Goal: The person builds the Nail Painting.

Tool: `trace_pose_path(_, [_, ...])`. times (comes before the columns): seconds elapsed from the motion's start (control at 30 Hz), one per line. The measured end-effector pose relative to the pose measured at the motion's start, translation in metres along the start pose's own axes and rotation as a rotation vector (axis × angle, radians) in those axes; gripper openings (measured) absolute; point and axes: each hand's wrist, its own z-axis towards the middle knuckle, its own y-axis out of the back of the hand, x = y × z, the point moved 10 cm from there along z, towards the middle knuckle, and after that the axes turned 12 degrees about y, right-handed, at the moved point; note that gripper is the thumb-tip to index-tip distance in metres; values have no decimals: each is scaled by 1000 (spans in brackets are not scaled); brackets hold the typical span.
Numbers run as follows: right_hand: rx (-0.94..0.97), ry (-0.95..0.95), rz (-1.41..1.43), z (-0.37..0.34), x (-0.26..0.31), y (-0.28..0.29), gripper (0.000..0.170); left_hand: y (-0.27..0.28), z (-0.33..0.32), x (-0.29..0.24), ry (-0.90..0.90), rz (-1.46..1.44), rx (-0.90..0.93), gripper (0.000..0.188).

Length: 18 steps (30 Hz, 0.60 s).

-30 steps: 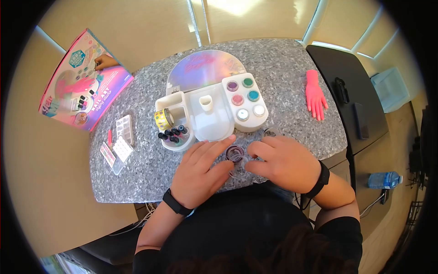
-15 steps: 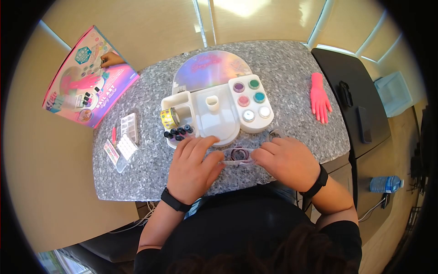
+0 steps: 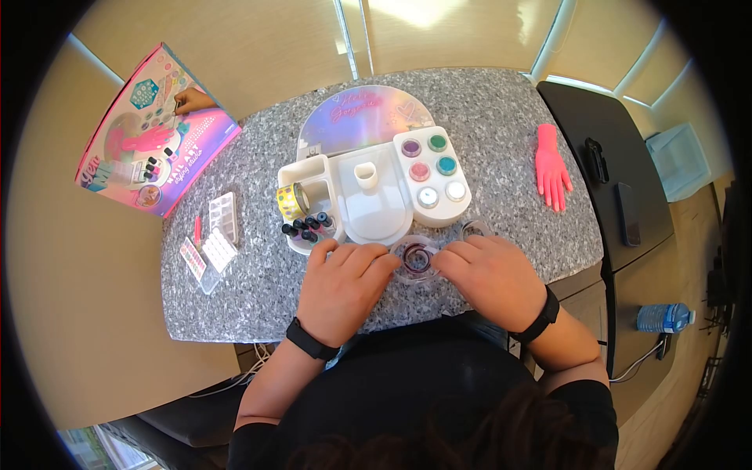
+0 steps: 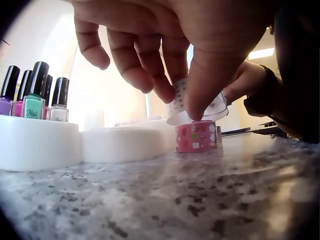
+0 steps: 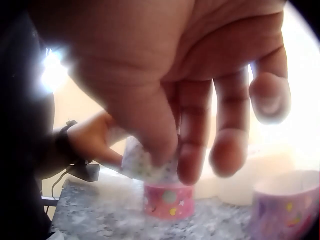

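Note:
A clear sticker roll with small dots (image 4: 178,104) is pinched from both sides. My left hand (image 3: 345,286) has thumb and fingertips at its left side, and my right hand (image 3: 497,282) grips the right side. Directly below it, a pink sticker roll (image 4: 196,138) with small printed shapes stands on the speckled tabletop (image 3: 258,313). In the head view the clear roll rings the darker centre of the stack. Beyond my right fingers stands a purple sticker roll (image 5: 285,212), partly covered by that hand in the head view.
Behind the hands is a white tray (image 3: 368,227) with nail polish bottles (image 3: 307,225), a yellow roll (image 3: 290,201) and several glitter pots (image 3: 419,171). A pink model hand (image 3: 552,168) lies at right. At left are a box (image 3: 157,133) and sticker sheets (image 3: 219,249).
Half a second ago the clear roll appeared edge-on and stretched between the hands; now it shows as a round ring over the pink roll. My left hand has moved right, closer to the other.

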Motion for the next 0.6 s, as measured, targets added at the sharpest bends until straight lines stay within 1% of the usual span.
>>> trace_pose_path(0.17, [-12, -16, -16, -1, -2, 1, 20, -5, 1, 0, 13, 23, -3, 33])
trace_pose_path(0.23, [19, -41, 5, -3, -4, -3, 21, -10, 0, -2, 10, 25, 25, 38])
trace_pose_path(0.37, [23, -50, 49, -8, -8, -9, 22, -12, 0, -7, 24, 11, 61, 45])
trace_pose_path(0.43, [2, -59, 125, -8, -9, -11, 25, -13, 1, -3, 47, -6, 127, 49])
trace_pose_path(0.57, [-37, -98, 203, -15, -19, -3, 28, -19, 0, -4, 31, -30, 155, 45])
trace_pose_path(0.6, [-37, -112, 191, -17, -23, -2, 28, -19, 0, -4, 21, -42, 143, 39])
